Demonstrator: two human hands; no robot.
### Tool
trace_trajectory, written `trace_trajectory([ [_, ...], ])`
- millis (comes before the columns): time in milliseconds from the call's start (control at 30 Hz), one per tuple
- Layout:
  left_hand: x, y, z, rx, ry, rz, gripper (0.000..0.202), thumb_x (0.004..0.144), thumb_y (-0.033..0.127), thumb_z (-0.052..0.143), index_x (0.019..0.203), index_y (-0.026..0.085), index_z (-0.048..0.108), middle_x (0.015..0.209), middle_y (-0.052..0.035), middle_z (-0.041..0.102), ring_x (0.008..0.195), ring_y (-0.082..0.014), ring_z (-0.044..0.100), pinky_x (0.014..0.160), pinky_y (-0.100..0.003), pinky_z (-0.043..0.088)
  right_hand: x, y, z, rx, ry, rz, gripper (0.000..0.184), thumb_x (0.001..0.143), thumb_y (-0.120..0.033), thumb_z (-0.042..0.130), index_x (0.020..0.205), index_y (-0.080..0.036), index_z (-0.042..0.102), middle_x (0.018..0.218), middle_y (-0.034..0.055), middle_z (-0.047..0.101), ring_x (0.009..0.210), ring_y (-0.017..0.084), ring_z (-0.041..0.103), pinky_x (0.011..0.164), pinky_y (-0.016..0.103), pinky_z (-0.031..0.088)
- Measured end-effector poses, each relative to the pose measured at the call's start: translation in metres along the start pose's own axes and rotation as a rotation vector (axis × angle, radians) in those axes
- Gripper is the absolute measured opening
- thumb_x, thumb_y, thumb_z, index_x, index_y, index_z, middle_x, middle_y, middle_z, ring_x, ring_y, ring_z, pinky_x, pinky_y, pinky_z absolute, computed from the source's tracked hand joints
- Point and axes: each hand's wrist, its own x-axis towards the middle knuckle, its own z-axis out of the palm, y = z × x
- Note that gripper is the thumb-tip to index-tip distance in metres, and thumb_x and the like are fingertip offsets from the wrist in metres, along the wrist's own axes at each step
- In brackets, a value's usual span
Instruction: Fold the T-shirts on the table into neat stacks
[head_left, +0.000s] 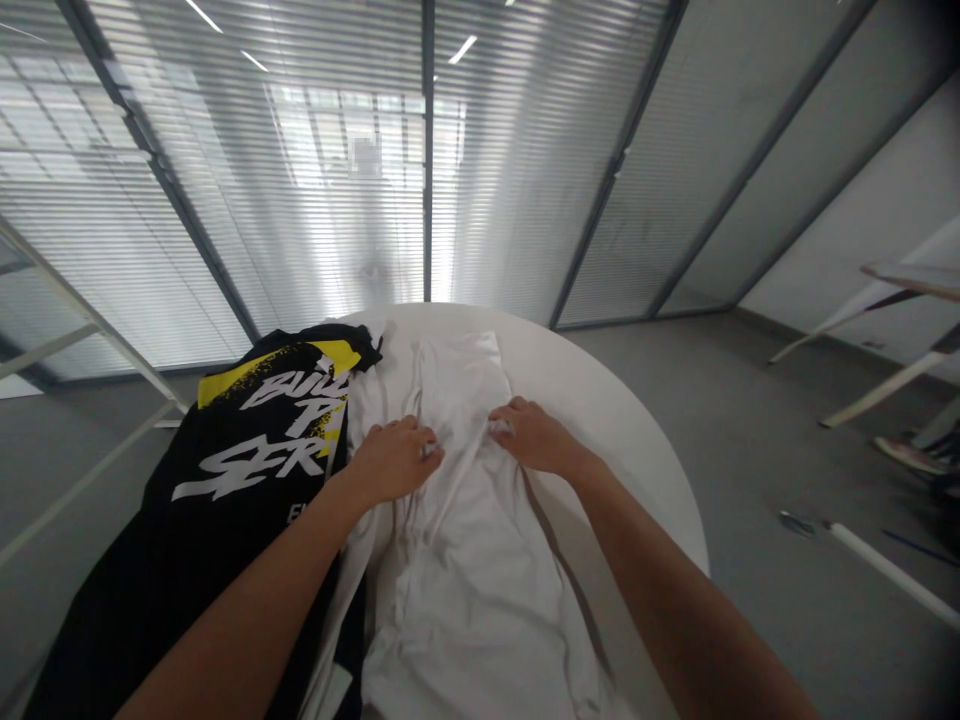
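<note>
White garment (pixel 487 570) lies lengthwise on counter (pixel 637 440), between the hands, extending past them both ways. Left fingers (pixel 409 432) pinch its left side, right fingers (pixel 517 408) its right.

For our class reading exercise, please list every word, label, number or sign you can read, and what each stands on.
"BUI…", black garment; next letter unclear.
"P…", same garment; rest unclear.
"SER…", same garment, below.
"E…", same garment, smaller; rest unclear.
None readable on the white garment.
</note>
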Motion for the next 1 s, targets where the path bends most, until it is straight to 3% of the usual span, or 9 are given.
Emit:
trace_trajectory([
  [133, -0.002, 0.001, -0.008, -0.177, -0.162, 0.014, 0.045, 0.090, 0.050, 0.041, 0.072, 0.019, 0.067, 0.068, -0.0038, 0.064, 0.066, -0.0175, 0.060, 0.063, -0.027, 0.041, -0.011, -0.002, -0.019, 0.226, -0.258, -0.145, 0.022, 0.079, -0.023, 0.058, 0.097, -0.021, 0.072, 0.090, 0.0037, 0.068, 0.079, 0.016, 0.061, 0.072, 0.024, 0.043],
  [200, -0.001, 0.002, -0.005, -0.211, -0.138, 0.000, 0.045, 0.091, 0.048, 0.039, 0.070, 0.019, 0.066, 0.065, -0.0029, 0.063, 0.063, -0.0165, 0.058, 0.060, -0.026, 0.040, -0.013, -0.002, -0.024, 0.329, -0.402, -0.190, 0.021, 0.081, -0.027, 0.057, 0.092, -0.021, 0.073, 0.079, 0.0009, 0.069, 0.071, 0.015, 0.060, 0.064, 0.023, 0.041],
  [267, 0.002, 0.002, 0.000, -0.199, 0.018, -0.011, 0.039, 0.092, 0.042, 0.039, 0.085, 0.020, 0.070, 0.077, -0.0040, 0.066, 0.073, -0.0177, 0.061, 0.067, -0.027, 0.043, -0.011, -0.003, -0.022, 0.340, -0.322, -0.148, 0.025, 0.086, -0.030, 0.052, 0.092, -0.020, 0.073, 0.079, 0.0015, 0.069, 0.071, 0.015, 0.060, 0.065, 0.024, 0.041],
  [333, 0.006, 0.001, 0.006, -0.134, 0.179, 0.008, 0.035, 0.092, 0.037, 0.041, 0.108, 0.021, 0.068, 0.097, -0.0069, 0.067, 0.092, -0.0205, 0.061, 0.081, -0.030, 0.044, -0.006, -0.003, -0.014, 0.258, -0.069, -0.057, 0.028, 0.090, -0.027, 0.047, 0.100, -0.019, 0.072, 0.091, 0.0051, 0.070, 0.082, 0.017, 0.061, 0.073, 0.026, 0.042],
  [400, 0.009, -0.001, 0.010, -0.048, 0.216, 0.051, 0.036, 0.091, 0.036, 0.044, 0.118, 0.023, 0.065, 0.108, -0.0085, 0.064, 0.102, -0.0230, 0.058, 0.089, -0.035, 0.043, 0.001, -0.002, -0.004, 0.164, 0.098, -0.024, 0.031, 0.089, -0.023, 0.047, 0.110, -0.020, 0.069, 0.105, 0.0085, 0.068, 0.096, 0.019, 0.059, 0.084, 0.028, 0.041],
  [533, 0.009, -0.005, 0.010, -0.001, 0.114, 0.092, 0.032, 0.090, 0.037, 0.046, 0.108, 0.025, 0.070, 0.104, -0.0069, 0.064, 0.092, -0.0207, 0.061, 0.087, -0.034, 0.045, 0.007, 0.002, 0.006, 0.126, 0.038, -0.134, 0.039, 0.079, -0.010, 0.051, 0.112, -0.020, 0.069, 0.112, 0.0087, 0.066, 0.106, 0.019, 0.057, 0.090, 0.028, 0.040],
  [767, 0.001, 0.002, 0.000, -0.183, -0.063, 0.098, 0.026, 0.085, 0.035, 0.049, 0.077, 0.022, 0.071, 0.077, -0.0015, 0.068, 0.073, -0.0164, 0.061, 0.066, -0.025, 0.042, -0.005, -0.002, -0.012, 0.335, -0.269, -0.132, 0.028, 0.073, -0.012, 0.052, 0.087, -0.021, 0.074, 0.082, 0.0007, 0.071, 0.078, 0.016, 0.062, 0.069, 0.022, 0.042],
  [867, 0.005, 0.001, 0.003, -0.206, -0.015, -0.054, 0.033, 0.089, 0.040, 0.043, 0.083, 0.022, 0.071, 0.077, -0.0028, 0.069, 0.074, -0.0181, 0.063, 0.065, -0.026, 0.041, -0.003, -0.007, -0.014, 0.270, -0.141, -0.003, 0.022, 0.078, -0.020, 0.052, 0.085, -0.022, 0.073, 0.079, 0.0009, 0.070, 0.076, 0.016, 0.062, 0.067, 0.024, 0.040],
  [1000, 0.024, -0.016, 0.011, -0.196, 0.152, -0.292, 0.035, 0.088, 0.034, 0.044, 0.116, 0.023, 0.061, 0.087, -0.0044, 0.072, 0.085, -0.0205, 0.065, 0.075, -0.029, 0.043, 0.008, -0.007, -0.003, 0.182, 0.136, 0.226, 0.030, 0.081, -0.021, 0.049, 0.106, -0.021, 0.066, 0.092, 0.0039, 0.070, 0.086, 0.018, 0.061, 0.078, 0.026, 0.041],
])
